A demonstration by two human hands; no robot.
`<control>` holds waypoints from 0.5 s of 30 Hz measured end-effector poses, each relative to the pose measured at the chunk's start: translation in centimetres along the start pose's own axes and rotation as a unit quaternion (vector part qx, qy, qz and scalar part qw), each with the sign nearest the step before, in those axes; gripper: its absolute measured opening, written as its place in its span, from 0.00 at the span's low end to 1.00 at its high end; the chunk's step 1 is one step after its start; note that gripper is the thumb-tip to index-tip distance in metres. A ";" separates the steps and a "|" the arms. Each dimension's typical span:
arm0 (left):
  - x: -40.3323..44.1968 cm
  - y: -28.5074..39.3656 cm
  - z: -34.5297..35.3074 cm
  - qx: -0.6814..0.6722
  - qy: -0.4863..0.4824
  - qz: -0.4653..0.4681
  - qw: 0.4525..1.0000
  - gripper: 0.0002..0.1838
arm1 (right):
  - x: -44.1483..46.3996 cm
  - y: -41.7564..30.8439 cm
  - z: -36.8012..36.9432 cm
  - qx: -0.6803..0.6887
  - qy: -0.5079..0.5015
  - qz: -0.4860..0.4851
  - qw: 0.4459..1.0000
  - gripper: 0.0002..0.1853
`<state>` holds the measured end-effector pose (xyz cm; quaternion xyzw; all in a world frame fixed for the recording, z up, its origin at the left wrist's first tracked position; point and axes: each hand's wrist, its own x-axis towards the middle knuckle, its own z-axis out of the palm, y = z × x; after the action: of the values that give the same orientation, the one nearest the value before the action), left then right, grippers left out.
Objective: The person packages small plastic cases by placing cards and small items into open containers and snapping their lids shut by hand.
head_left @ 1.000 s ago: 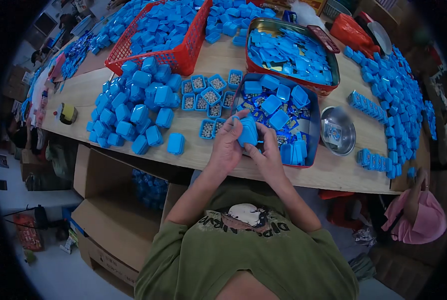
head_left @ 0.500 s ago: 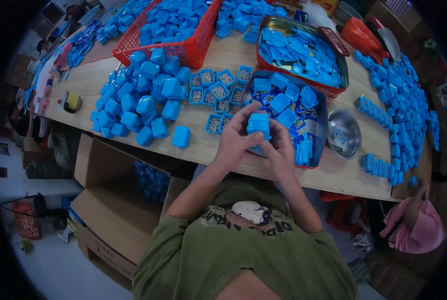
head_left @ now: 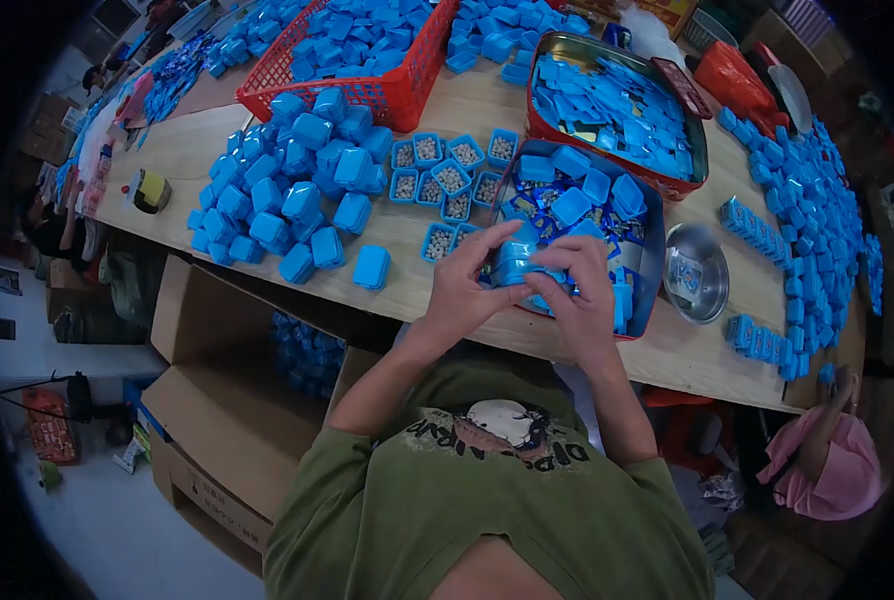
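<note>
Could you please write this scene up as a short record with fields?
left hand: fingers around the blue box
right hand: fingers on the same box, at its right side
box lid: too blurred to tell whether fully shut
under the hands: large tin with open boxes and small packets
left of the tin: open tubs of pale balls, then a heap of blue boxes
right of the tin: metal bowl
beyond the heap: red basket, full of blue pieces

My one wide head view, facing forward and down, shirt [head_left: 487,500] close below, left hand [head_left: 462,290] and right hand [head_left: 582,285] mid-frame, table [head_left: 412,290] beyond.
</note>
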<state>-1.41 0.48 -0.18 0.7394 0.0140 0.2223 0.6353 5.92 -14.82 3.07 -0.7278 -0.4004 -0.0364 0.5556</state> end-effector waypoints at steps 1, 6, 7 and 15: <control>0.0 0.1 0.0 0.000 0.001 0.000 1.000 0.38 | 0.1 0.2 0.1 -0.033 -0.006 -0.043 0.999 0.11; -0.3 0.6 0.2 -0.110 0.030 -0.044 0.993 0.36 | 0.4 -0.6 0.6 -0.117 0.046 -0.165 0.978 0.10; -0.2 1.0 0.4 -0.109 0.029 -0.042 0.993 0.36 | 0.4 -0.6 0.6 -0.150 0.068 -0.218 0.962 0.10; -0.1 1.4 0.5 -0.095 0.055 -0.025 0.994 0.34 | -0.1 0.0 0.3 -0.152 0.065 -0.230 0.959 0.11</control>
<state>-1.65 -0.27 1.03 0.6615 0.0459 0.2472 0.7065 5.71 -14.61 2.86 -0.6879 -0.5099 -0.2713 0.4395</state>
